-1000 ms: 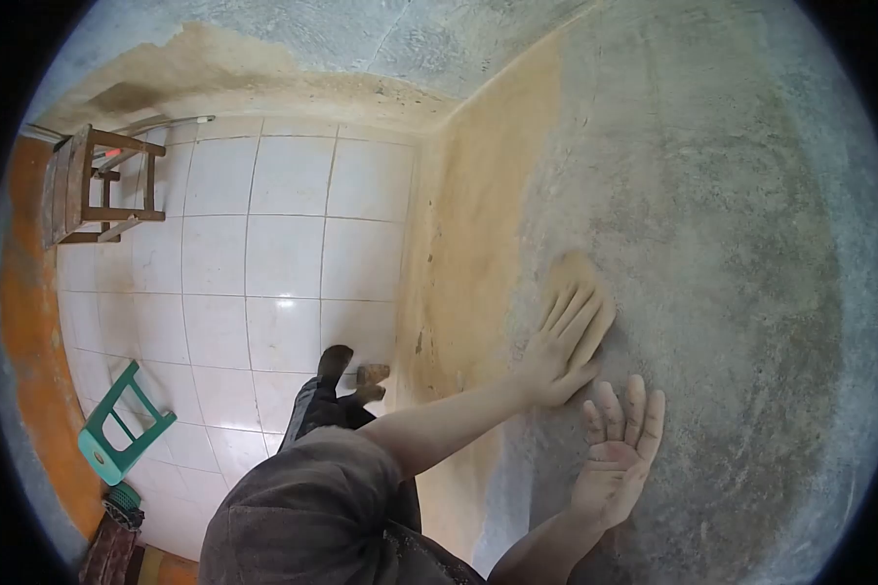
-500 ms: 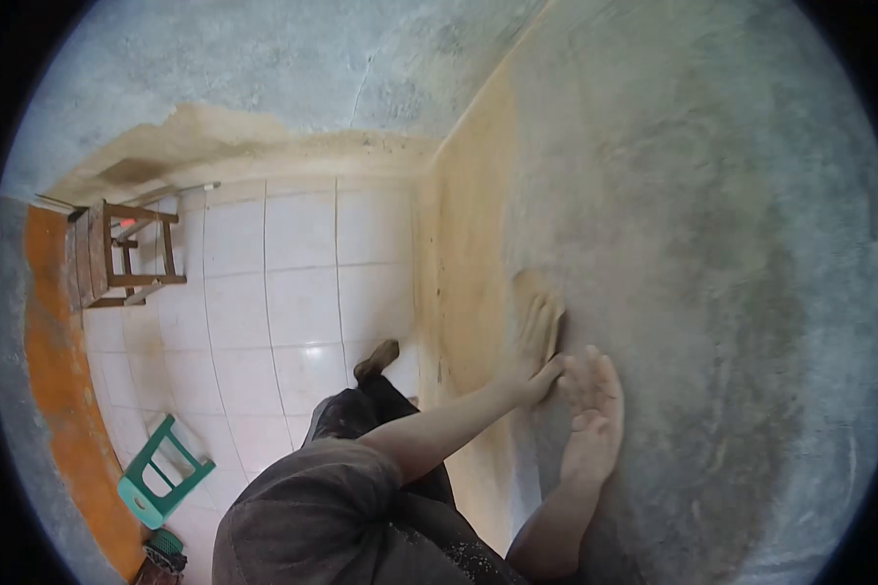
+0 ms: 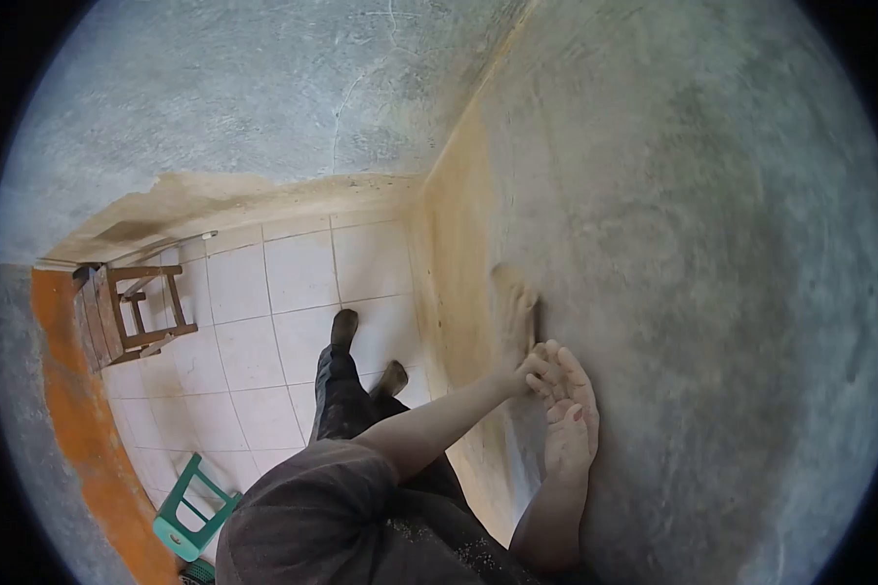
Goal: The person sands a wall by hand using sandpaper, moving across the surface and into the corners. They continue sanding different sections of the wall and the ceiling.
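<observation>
My left hand [image 3: 519, 317] reaches across to the grey wall [image 3: 673, 292], fingers stretched along its surface. A small tan flat piece [image 3: 504, 276] shows at these fingertips, pressed to the wall near the yellowish painted band [image 3: 456, 263]; most of it is hidden under the hand, and what it is made of does not show. Just below, my right hand [image 3: 568, 409] is held palm toward me, with loosely bent fingers and nothing in it. Its fingertips overlap my left wrist in this view. Light specks dot my dark clothing [image 3: 439, 536].
A wooden chair or stool [image 3: 132, 307] stands by the far wall, and a green plastic stool [image 3: 195, 507] is at lower left. My feet [image 3: 343, 330] are on white tiles [image 3: 239, 283]. An orange band [image 3: 83, 400] runs along the left wall.
My view has shifted, and both feet now show. The left hand and tan piece appear slightly farther left. My right hand's fingers have bent more and come up against the left wrist in view.
</observation>
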A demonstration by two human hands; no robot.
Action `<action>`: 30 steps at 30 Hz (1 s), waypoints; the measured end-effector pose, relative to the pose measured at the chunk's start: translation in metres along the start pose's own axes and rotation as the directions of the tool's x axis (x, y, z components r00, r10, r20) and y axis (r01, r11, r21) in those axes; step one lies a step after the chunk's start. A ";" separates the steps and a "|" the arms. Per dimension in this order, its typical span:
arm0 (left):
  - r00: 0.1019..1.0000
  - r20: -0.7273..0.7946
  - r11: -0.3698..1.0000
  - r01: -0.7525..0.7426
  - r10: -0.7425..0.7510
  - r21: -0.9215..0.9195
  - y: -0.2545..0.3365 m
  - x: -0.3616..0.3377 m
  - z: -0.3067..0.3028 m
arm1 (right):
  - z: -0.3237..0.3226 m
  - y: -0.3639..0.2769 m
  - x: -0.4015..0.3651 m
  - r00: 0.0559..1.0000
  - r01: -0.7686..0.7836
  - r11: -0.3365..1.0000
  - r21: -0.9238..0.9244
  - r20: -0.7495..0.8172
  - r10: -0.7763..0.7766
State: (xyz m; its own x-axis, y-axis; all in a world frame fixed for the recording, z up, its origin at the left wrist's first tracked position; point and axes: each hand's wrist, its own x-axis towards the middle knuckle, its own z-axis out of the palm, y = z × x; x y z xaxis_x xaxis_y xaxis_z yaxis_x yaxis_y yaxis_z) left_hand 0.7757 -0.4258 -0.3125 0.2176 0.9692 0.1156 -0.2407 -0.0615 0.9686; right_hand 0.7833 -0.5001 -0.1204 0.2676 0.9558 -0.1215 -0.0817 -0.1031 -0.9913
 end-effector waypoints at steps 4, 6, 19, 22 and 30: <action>0.890 -0.143 0.899 0.415 -0.433 -0.138 -0.035 0.062 -0.014 | 0.015 -0.016 0.028 0.997 -0.075 0.991 -0.110 -0.002 0.075; 0.902 -0.168 0.916 0.384 -0.398 -0.115 -0.022 0.124 -0.027 | 0.021 -0.024 0.042 0.997 -0.071 0.989 -0.132 -0.001 0.071; 0.816 -0.209 0.836 0.485 -0.538 -0.258 -0.035 0.145 -0.028 | 0.032 -0.040 0.085 0.995 -0.079 0.978 -0.194 0.037 0.087; 0.897 -0.170 0.910 0.388 -0.409 -0.143 -0.024 0.214 -0.045 | 0.034 -0.042 0.085 0.995 -0.085 0.966 -0.242 0.023 0.093; 0.976 0.007 0.972 -0.217 0.218 0.089 0.027 0.162 -0.044 | 0.034 -0.040 0.089 0.994 -0.084 0.950 -0.301 0.042 0.101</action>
State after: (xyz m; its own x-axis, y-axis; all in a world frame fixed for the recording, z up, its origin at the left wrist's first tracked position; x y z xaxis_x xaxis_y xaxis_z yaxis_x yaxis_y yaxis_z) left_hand 0.7629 -0.2602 -0.2776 0.1669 0.9308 0.3252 -0.1967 -0.2918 0.9360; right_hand 0.7779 -0.4012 -0.0903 0.2170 0.9514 -0.2185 0.1887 -0.2605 -0.9468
